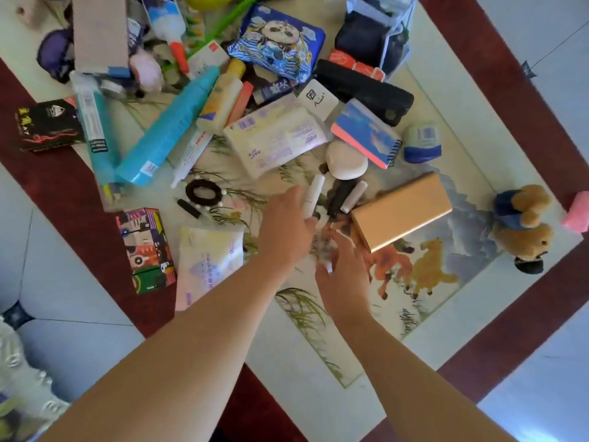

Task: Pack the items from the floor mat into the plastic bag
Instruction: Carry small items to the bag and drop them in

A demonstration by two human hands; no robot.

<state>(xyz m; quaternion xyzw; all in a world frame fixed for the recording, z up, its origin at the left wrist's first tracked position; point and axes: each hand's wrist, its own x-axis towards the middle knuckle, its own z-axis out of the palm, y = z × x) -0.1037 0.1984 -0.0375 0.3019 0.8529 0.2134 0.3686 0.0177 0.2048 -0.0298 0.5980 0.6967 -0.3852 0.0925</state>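
Many loose items lie on the floor mat (318, 393), which has a cream centre and a dark red border. My left hand (283, 231) reaches in over the middle, its fingers beside a white tube (314, 196). My right hand (344, 275) hovers just right of it with fingers spread, next to a gold box (401, 212). Something translucent and blurred (323, 250) sits between the two hands, touching the right hand's fingers; I cannot tell what it is. Close by are a short white tube (353, 193), a round white compact (346, 161) and a white tissue pack (274, 135).
A wipes pack (207, 263), a colourful box (146, 250) and a black hair tie (202, 190) lie left of my hands. A teddy bear (526, 224) sits at the right. Farther back are a spiral notebook (366, 132), a long blue tube (169, 129), a black case (363, 87) and a panda-print pack (277, 43).
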